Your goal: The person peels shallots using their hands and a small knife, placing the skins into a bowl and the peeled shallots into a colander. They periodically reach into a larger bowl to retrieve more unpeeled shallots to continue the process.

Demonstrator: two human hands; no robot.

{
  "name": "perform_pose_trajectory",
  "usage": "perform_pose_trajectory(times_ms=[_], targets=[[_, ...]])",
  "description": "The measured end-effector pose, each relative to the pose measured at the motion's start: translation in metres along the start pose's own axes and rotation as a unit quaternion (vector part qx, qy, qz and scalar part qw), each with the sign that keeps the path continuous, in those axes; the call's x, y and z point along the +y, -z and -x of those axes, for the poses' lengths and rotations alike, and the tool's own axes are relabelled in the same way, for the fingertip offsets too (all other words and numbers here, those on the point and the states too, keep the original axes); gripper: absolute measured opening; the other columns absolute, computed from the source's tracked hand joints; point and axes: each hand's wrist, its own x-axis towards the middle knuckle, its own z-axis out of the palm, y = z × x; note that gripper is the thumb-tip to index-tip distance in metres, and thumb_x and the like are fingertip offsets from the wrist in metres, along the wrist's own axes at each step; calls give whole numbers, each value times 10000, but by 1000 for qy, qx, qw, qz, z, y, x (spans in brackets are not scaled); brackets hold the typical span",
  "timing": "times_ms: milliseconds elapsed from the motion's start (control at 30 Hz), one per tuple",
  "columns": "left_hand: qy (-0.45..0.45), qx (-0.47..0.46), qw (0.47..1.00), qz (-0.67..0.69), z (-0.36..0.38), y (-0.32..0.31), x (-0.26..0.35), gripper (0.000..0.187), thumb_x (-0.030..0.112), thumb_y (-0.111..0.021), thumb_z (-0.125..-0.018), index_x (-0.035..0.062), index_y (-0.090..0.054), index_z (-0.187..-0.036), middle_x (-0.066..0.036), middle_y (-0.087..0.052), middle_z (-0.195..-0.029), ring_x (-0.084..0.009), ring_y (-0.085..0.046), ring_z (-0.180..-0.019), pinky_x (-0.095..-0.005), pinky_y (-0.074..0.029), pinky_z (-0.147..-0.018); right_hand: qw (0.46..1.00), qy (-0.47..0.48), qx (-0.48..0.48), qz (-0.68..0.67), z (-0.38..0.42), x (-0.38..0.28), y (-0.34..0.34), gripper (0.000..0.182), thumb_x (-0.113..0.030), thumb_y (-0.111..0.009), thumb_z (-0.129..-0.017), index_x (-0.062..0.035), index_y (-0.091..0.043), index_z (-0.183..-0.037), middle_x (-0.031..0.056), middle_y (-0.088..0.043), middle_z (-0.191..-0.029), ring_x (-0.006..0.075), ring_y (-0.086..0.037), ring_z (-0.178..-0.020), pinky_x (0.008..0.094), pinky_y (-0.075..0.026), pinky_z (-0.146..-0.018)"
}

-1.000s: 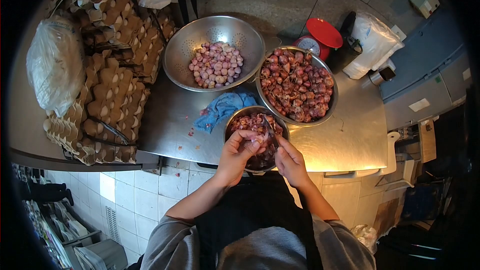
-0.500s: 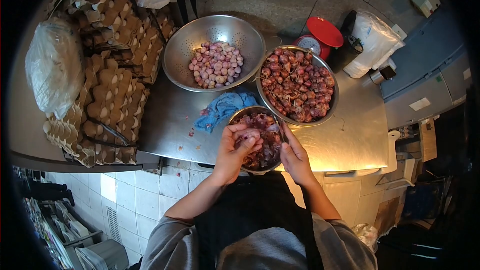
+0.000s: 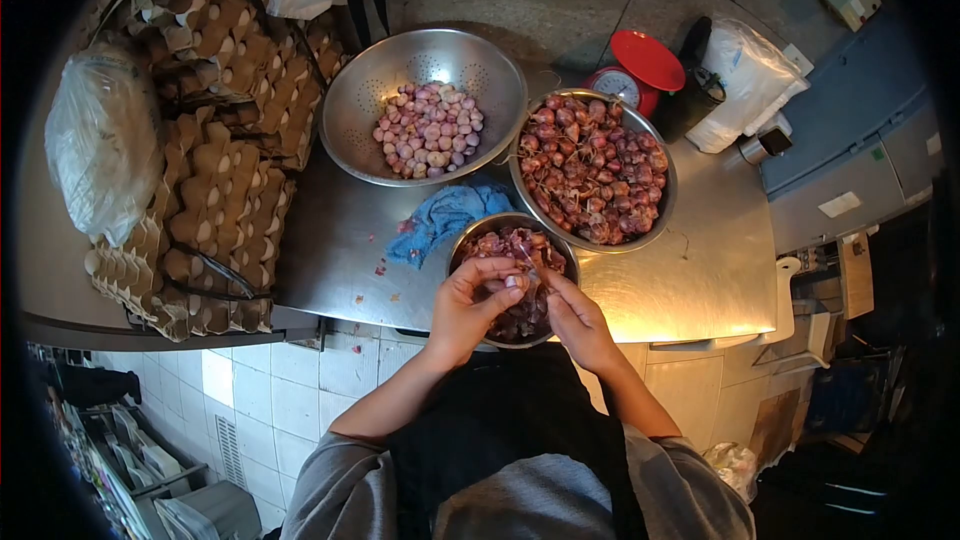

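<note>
Pinching a shallot (image 3: 527, 282), the left hand (image 3: 468, 308) nears the right hand (image 3: 582, 326) above the small bowl (image 3: 453, 252); right-hand grip indeterminable.

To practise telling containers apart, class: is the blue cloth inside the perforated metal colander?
No, the blue cloth lies on the metal table, outside the colander.

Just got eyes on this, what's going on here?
A person seems to be peeling a shallot over a small steel bowl of skins. The left hand holds it; what the right hand, close beside, holds is hard to make out. Beyond, peeled shallots sit in a colander and unpeeled shallots in a larger bowl.
</note>
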Motion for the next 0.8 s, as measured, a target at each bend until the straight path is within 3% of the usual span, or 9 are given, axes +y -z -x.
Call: perform_pose_trajectory(times_ms=[233,433,533,733,800], targets=[[71,-8,986,153,1,0,8,226,66,-543,-854,32,-515,-1075,-69,-570,-1038,-154,-556,-970,-313,-469,-854,997,-4,38,-65,2,-15,-3,435,-186,-435,-927,-115,-332,-1344,-20,-487,-833,41,-351,-581,168,-335,-526],[79,-30,979,183,1,5,1,283,92,-494,-887,39,-476,-1164,-70,-567,-1051,-155,-557,-960,-305,-457,-865,992,10,-47,-118,9,-12,-5,456,-172,-399,-937,-89,-268,-1366,-49,-377,-651,37,-331,-527,163,-292,-478],[93,-37,968,231,0,2,3,286,112,-474,-899,47,-467,-1178,-63,-564,-1042,-149,-558,-930,-291,-458,-840,992,25,-63,-108,11,-21,-9,495,-265,-386,-940,-79,-230,-1372,-21,-346,-551,61,-329,-459,187,-293,-423],[133,-51,941,306,-1,1,6,273,127,-464,-906,50,-475,-1168,-48,-562,-1023,-125,-539,-929,-262,-440,-831,991,30,-50,-123,11,-21,-10,482,-251,-367,-943,-69,-235,-1369,-22,-329,-533,57,-335,-452,183,-293,-421],[134,-49,941,307,0,2,5,256,113,-489,-893,52,-490,-1141,-44,-563,-1017,-122,-536,-935,-260,-436,-836,993,30,-55,-100,13,-23,-11,460,-198,-382,-938,-63,-262,-1361,-5,-442,-638,79,-432,-522,188,-355,-486]])
